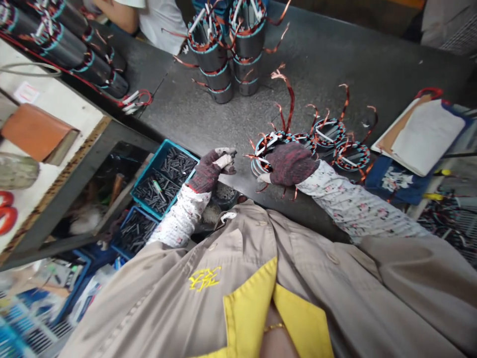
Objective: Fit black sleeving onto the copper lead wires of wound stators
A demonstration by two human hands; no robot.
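**Motor stator [263,149] under the right hand [290,164] on a dark workbench [328,59]**

View from the worker's head, looking down. The stator lies near the front edge of the bench, its copper wires [286,94] fanning out around it. The right hand, in a dark red knit glove, sits on top of the stator with the fingers closed over it, gripping it and hiding much of its face. The left hand [210,171], in a matching glove, is held apart from it above the bench edge, its fingers pinched shut on a small pale piece [225,160]; the piece is too small to identify.

Two more stators [324,132] lie just beside the first, to the right. Farther up the bench stand stacked stators [227,49]. A blue crate of short black sticks [164,179] lies below the left hand's side of the bench edge. Papers on a clipboard [425,136] lie at right. A co-worker's white sleeve [160,25] shows beyond the bench.
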